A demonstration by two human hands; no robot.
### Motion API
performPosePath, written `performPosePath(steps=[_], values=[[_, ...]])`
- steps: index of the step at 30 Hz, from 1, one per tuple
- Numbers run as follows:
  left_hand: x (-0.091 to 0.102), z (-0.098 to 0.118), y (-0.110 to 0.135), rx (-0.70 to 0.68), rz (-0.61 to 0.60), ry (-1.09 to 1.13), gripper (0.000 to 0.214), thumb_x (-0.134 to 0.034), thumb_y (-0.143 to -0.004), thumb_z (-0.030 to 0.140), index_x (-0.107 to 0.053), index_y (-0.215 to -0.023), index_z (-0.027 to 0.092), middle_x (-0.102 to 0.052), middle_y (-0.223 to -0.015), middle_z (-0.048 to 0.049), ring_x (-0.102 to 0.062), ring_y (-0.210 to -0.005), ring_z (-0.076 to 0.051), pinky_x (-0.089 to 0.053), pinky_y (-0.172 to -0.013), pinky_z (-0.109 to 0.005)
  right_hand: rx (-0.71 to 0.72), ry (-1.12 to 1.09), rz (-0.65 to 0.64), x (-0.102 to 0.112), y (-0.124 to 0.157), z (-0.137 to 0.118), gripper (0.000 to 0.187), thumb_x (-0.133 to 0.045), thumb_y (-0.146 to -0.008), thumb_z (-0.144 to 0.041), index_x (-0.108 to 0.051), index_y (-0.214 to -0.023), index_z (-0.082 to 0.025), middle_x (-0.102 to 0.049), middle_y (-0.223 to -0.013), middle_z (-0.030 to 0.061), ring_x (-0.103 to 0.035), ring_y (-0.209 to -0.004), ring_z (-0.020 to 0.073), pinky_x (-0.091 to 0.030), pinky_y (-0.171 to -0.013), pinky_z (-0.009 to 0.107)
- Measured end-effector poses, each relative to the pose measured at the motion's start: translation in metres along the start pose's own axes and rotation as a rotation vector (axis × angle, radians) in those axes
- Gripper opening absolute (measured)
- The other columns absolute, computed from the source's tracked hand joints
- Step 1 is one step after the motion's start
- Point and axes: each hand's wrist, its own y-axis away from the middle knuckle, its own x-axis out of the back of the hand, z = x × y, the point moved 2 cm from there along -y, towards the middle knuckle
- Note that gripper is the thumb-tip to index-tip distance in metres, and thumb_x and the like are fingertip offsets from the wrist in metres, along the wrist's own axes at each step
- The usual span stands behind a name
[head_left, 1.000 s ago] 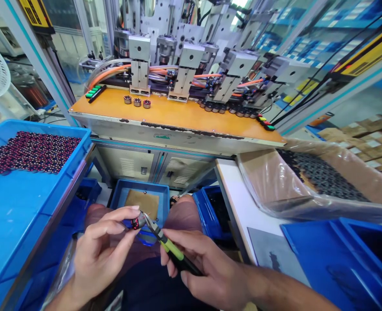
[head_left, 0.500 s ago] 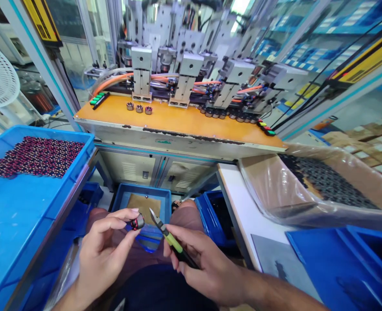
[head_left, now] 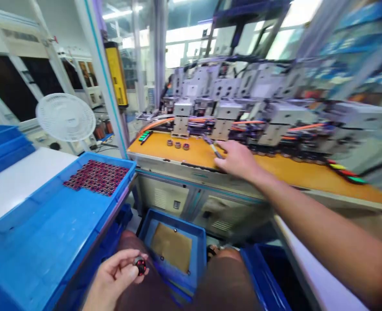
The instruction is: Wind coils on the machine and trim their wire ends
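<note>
At the assembly station, my left hand [head_left: 113, 280], low at the bottom centre of the frame, pinches a small wound coil [head_left: 140, 264] with red windings between thumb and forefinger. It sits just above my lap and beside the blue bin [head_left: 197, 259] at my knees. My right hand [head_left: 239, 160] is stretched out to mid-frame, over the orange worktop [head_left: 307, 175] of the machine, with a slim hand tool [head_left: 215, 150] at its fingertips. Through the motion blur I cannot tell whether the fingers grip the tool or only rest on it.

In my judgement, the step goes best if the tool lies flat on bare orange surface. It should stay well clear of the three loose metal parts [head_left: 177, 144] to its left and of the grey machine heads [head_left: 225, 119] just behind it. The wrist should stay low so nothing snags the orange hoses. I would keep the left pinch light and on the coil's outer ring, since the windings look easy to scuff. Upper left of the coil, a blue tray [head_left: 48, 233] holds a patch of similar red-wound pieces.
</note>
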Motion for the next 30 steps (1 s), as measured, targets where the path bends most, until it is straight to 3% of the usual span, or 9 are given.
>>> performPosePath(steps=[3,6,9,12,13,17,21,27,30], values=[[0.046,0.028,-0.004,-0.084,0.096,-0.158,0.036,-0.080,-0.068,0.053,-0.080,-0.091,0.026,-0.079,-0.102,-0.0124,-0.076,-0.088,-0.031,-0.064,-0.077,-0.040,-0.060,0.008,-0.037,-0.026,-0.027,0.010,0.048,-0.059,-0.083,-0.029,-0.067,-0.124,-0.005,-0.069,-0.118,0.0235,-0.065,-0.101,0.0321,-0.048,-0.086,0.039],[0.104,0.058,-0.031,-0.125,0.255,-0.224,0.045,-0.080,-0.069,0.052,-0.076,-0.101,0.021,-0.076,-0.111,-0.0134,-0.075,-0.095,-0.030,-0.060,-0.091,-0.045,-0.119,0.021,-0.066,-0.045,-0.033,0.020,0.044,-0.060,-0.085,-0.036,-0.072,-0.116,-0.007,-0.069,-0.120,0.0229,-0.064,-0.103,0.0325,-0.047,-0.084,0.040],[0.157,0.082,-0.081,-0.168,0.414,-0.347,0.051,-0.091,-0.059,0.034,-0.070,-0.101,0.014,-0.074,-0.107,-0.0108,-0.073,-0.095,-0.026,-0.058,-0.094,-0.044,-0.149,0.041,-0.086,-0.055,-0.034,0.030,0.040,-0.062,-0.085,-0.039,-0.074,-0.112,-0.012,-0.068,-0.125,0.0188,-0.062,-0.108,0.0306,-0.047,-0.086,0.039],[0.193,0.095,-0.141,-0.155,0.505,-0.504,0.029,-0.069,-0.088,0.032,-0.065,-0.110,0.013,-0.070,-0.108,-0.0081,-0.069,-0.092,-0.020,-0.059,-0.083,-0.042,-0.149,0.072,-0.083,-0.059,-0.036,0.035,0.038,-0.063,-0.085,-0.040,-0.074,-0.112,-0.016,-0.067,-0.127,0.0171,-0.062,-0.110,0.0292,-0.047,-0.086,0.039],[0.201,0.097,-0.159,-0.159,0.536,-0.553,0.029,-0.064,-0.091,0.032,-0.063,-0.115,0.014,-0.068,-0.111,-0.0083,-0.068,-0.095,-0.020,-0.059,-0.083,-0.041,-0.145,0.079,-0.077,-0.059,-0.036,0.036,0.037,-0.063,-0.085,-0.039,-0.074,-0.112,-0.016,-0.068,-0.126,0.0168,-0.062,-0.110,0.0290,-0.047,-0.086,0.039],[0.219,0.097,-0.213,-0.185,0.646,-0.720,0.036,-0.062,-0.093,0.034,-0.059,-0.124,0.017,-0.063,-0.123,-0.0100,-0.065,-0.104,-0.023,-0.057,-0.087,-0.045,-0.134,0.084,-0.062,-0.057,-0.035,0.033,0.038,-0.061,-0.087,-0.038,-0.073,-0.114,-0.015,-0.068,-0.126,0.0149,-0.062,-0.112,0.0277,-0.047,-0.090,0.037],[0.226,0.089,-0.238,-0.181,0.726,-0.828,0.036,-0.062,-0.093,0.034,-0.059,-0.123,0.016,-0.063,-0.123,-0.0100,-0.065,-0.104,-0.024,-0.056,-0.087,-0.045,-0.129,0.084,-0.055,-0.053,-0.034,0.028,0.039,-0.059,-0.088,-0.037,-0.072,-0.116,-0.013,-0.068,-0.127,0.0133,-0.062,-0.115,0.0265,-0.046,-0.094,0.035],[0.224,0.089,-0.239,-0.218,0.805,-0.884,0.035,-0.062,-0.093,0.032,-0.058,-0.124,0.016,-0.064,-0.122,-0.0099,-0.066,-0.102,-0.023,-0.057,-0.087,-0.045,-0.097,0.066,-0.034,-0.048,-0.033,0.023,0.039,-0.057,-0.090,-0.034,-0.071,-0.116,-0.009,-0.069,-0.123,0.0139,-0.063,-0.112,0.0265,-0.046,-0.093,0.034],[0.205,0.102,-0.229,-0.285,0.816,-0.900,0.036,-0.062,-0.093,0.032,-0.058,-0.124,0.016,-0.064,-0.120,-0.0097,-0.066,-0.101,-0.022,-0.057,-0.086,-0.045,-0.072,0.050,-0.026,-0.043,-0.034,0.021,0.042,-0.055,-0.091,-0.036,-0.070,-0.117,-0.008,-0.069,-0.122,0.0150,-0.063,-0.110,0.0267,-0.045,-0.091,0.033]])
